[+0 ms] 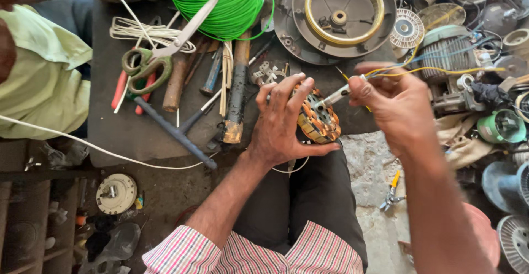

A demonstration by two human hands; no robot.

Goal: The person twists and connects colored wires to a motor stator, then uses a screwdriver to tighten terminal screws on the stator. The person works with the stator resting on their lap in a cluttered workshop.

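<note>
A wound motor stator, banded in orange and copper-coloured coils, is held above the lap, just near of the dark tabletop. It is cradled by the left hand, whose fingers are curled closed around its left rim, with the thumb underneath. The right hand is pinched shut on a thin metal-tipped probe, whose point is set against the top of the windings. Yellow and blue wires are seen trailing from that hand to the cluttered motor parts at the far right. On the tabletop, well apart to the left, scissors with green handles are laid beside a spool of green wire, and several tool handles lie between them and the stator. Another person's pale green sleeve is visible at the far left. It may be judged that the coil insulation could be scratched if the tip were pressed too hard or allowed to skid across the windings. The stator could also be tipped out of the one-handed hold by a sideways push from the probe. The slack leads might be snagged on nearby parts, and the tip jerked off its spot.
</note>
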